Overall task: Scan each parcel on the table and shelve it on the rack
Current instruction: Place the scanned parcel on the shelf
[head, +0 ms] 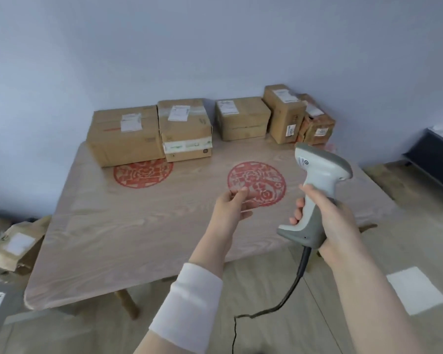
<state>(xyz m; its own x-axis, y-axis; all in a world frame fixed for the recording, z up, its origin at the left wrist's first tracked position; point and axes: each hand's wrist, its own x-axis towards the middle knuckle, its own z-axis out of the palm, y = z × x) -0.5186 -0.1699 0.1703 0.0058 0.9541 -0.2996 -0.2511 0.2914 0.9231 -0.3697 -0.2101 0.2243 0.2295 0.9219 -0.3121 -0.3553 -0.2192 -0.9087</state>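
The right hand (327, 218) is gripping the handle of the grey and white barcode scanner (317, 169), holding it up over the near right part of the pale wooden surface (138, 226). The left hand (230, 205) is hanging loose above the surface, fingers a little bent, holding nothing. Five brown cardboard parcels (242, 118) are sitting in a row along the far edge, each wearing a white label (131, 122). To scan well, I think the scanner's nose should be pointing straight at one label, close and steady. All the parcels are taped closed, so what is inside is not showing. The rack is not showing either.
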